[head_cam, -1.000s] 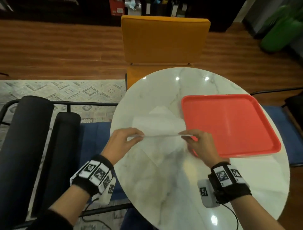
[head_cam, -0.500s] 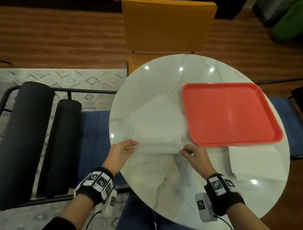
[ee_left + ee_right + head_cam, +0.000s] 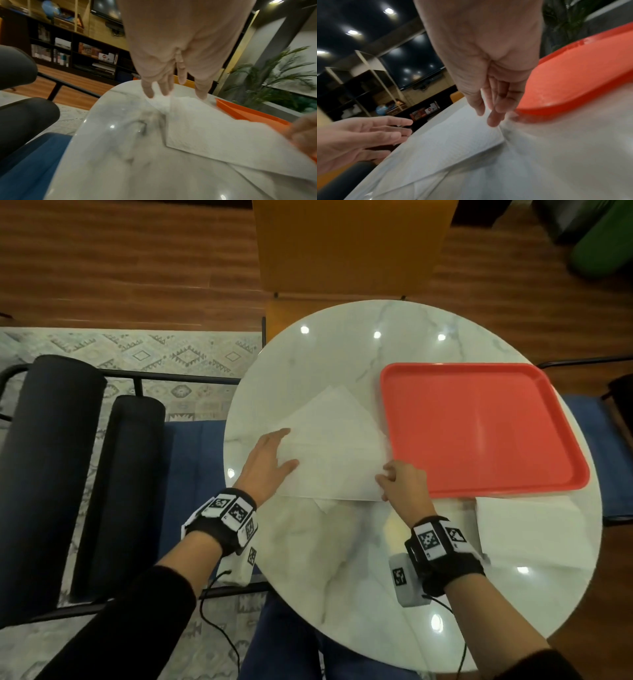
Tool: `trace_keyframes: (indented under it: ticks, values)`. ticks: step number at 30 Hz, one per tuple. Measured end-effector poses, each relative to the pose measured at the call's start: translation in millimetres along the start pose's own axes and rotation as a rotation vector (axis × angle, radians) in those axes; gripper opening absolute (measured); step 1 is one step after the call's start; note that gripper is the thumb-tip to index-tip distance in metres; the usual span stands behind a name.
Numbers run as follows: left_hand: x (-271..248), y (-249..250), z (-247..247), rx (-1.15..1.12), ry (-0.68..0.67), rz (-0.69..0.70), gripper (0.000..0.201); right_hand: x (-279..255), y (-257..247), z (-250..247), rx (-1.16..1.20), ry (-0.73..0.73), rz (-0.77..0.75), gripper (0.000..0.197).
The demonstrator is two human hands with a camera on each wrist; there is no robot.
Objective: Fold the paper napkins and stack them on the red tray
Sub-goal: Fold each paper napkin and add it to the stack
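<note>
The round white marble table [image 3: 342,577] carries grey veining across its glossy top. Near its right edge lies a plain red plastic tray [image 3: 479,433], uniform in colour, reading orange-red in the wrist views. The white paper napkins [image 3: 335,460] near the table's left edge show a faint embossed texture. Both wrists wear black bands [image 3: 226,522] bearing white squares printed with black pixel-like marker patterns. Beyond the table's far edge stands a mustard-yellow chair [image 3: 349,248] on brown wood-plank flooring [image 3: 120,268]. A pale grey rug [image 3: 144,357] shows geometric diamond and zigzag motifs. Dark blue cushions [image 3: 195,474] sit beside black padded rolls [image 3: 44,467].
</note>
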State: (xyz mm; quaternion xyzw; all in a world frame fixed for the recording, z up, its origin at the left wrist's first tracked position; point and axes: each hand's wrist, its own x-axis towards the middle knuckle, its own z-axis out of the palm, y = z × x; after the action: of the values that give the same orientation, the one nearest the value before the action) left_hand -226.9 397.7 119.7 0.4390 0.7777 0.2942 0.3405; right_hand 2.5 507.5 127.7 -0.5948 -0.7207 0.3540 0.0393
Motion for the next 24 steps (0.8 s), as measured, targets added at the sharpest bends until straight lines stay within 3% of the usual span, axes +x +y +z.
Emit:
trace_keyframes:
  ticks: [4,6,9,12,18,21,24]
  values:
    - [-32.2,-8.6,18.2,0.308,0.044,0.145,0.057,-19.4,-14.8,10.9,-0.109,0.154,-0.184,0.034]
    - [-48.4,-12.8,34.4,0.483,-0.069,0.16,0.065,-32.3,-28.7,34.6,-0.18,0.029,-0.335,0.043]
    - [-57.7,-30.5,54.9,0.634,-0.211,0.099,0.079,-45.4,-39.4,76.1,-0.375,-0.32,-0.495,0.055]
    - [-61.2,-47.5,61.7,0.704,-0.214,0.072,0.076,-49.0,-29.2,98.3,-0.473,-0.417,-0.556,0.059]
    - [-59.4,-53.0,62.0,0.629,-0.188,0.066,0.088,-39.2,21.7,68.7,-0.49,-0.304,-0.412,0.072]
    - [-58.3,-51.3,59.8,0.608,-0.219,0.044,0.089,-36.9,54.5,51.9,-0.471,-0.227,-0.367,0.067]
    - [-57.9,-51.3,59.2,0.579,-0.237,0.04,0.09,-35.1,65.4,44.2,-0.441,-0.062,-0.419,0.054]
